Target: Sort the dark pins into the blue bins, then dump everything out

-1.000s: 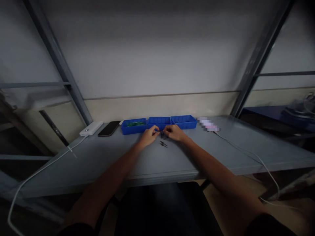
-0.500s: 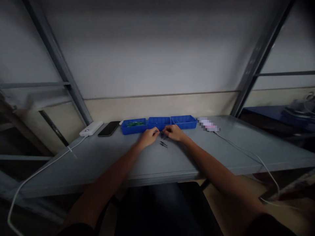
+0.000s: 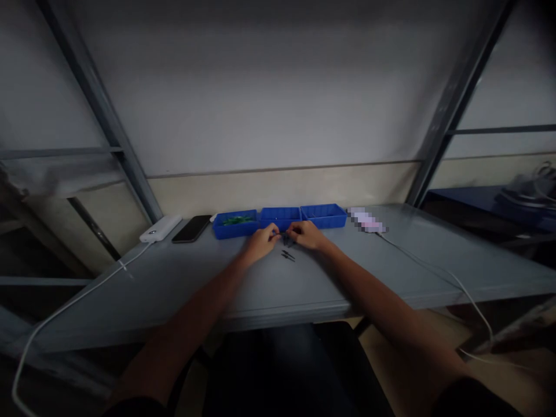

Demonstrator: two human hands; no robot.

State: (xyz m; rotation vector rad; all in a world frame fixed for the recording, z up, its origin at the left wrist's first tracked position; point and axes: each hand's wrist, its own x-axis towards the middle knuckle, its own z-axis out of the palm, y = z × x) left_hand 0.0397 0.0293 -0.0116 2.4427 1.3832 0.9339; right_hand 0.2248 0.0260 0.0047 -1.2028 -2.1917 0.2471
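Close together over the grey table (image 3: 260,284), my two hands work in front of the blue bins. My left hand (image 3: 263,240) is closed in a pinch on a small dark thin piece. My right hand (image 3: 306,234) pinches at the other end of what seems the same piece, too small to name. Between and just below the hands lie a few dark pieces (image 3: 285,240). Nearer to me, small dark slender pieces with pointed ends (image 3: 288,256) rest on the tabletop.
Behind the hands stand a blue bin with green pieces (image 3: 236,224), a middle blue bin (image 3: 280,214) and a right blue bin (image 3: 324,216). At left are a black phone (image 3: 191,229) and a white power bank (image 3: 160,229) with a cable. A blurred-out device (image 3: 367,220) trails a cable (image 3: 428,263) at right.
Both hands stay almost in place, with the left fingertips shifting slightly. A thin dark piece shows more clearly between them now. The view has moved a little.
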